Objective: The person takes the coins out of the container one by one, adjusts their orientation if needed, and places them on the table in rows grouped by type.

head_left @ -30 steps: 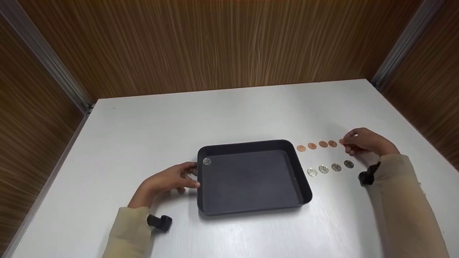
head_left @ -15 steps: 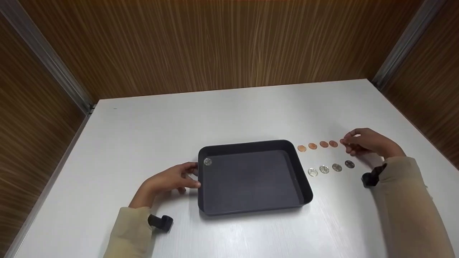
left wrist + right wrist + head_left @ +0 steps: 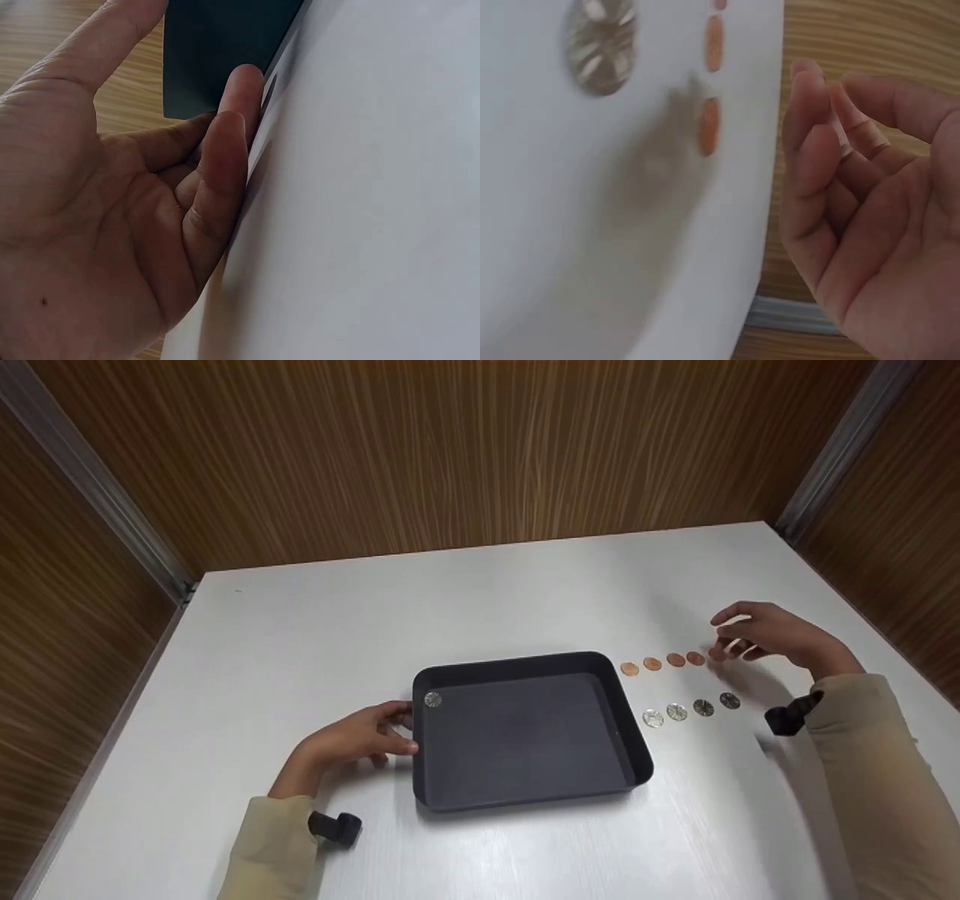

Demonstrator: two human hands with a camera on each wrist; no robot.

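The left hand (image 3: 352, 739) rests on the white table (image 3: 480, 592) at the left side of the black tray (image 3: 525, 795), and its fingertips touch the outer wall of the tray near the far left corner. The fingers are nearly straight and relaxed, and they hold nothing; in the left wrist view the fingers (image 3: 225, 150) lie flat against the table with the dark tray wall just beyond them. Inside the tray, one silver coin (image 3: 433, 700) lies in the far left corner, close to the fingertips of this hand. The right hand (image 3: 772, 634) is lifted a little above the table, to the right of the tray, just over the right end of a row of copper coins (image 3: 675, 660). Its fingers are loosely bent and spread apart, and in the right wrist view the palm (image 3: 885, 225) looks empty, with nothing pinched between the fingers. The last copper coin of the row lies on the table just under the fingertips. A second row, of four silver coins (image 3: 690, 710), lies nearer to the person and parallel to the copper row, also to the right of the tray.
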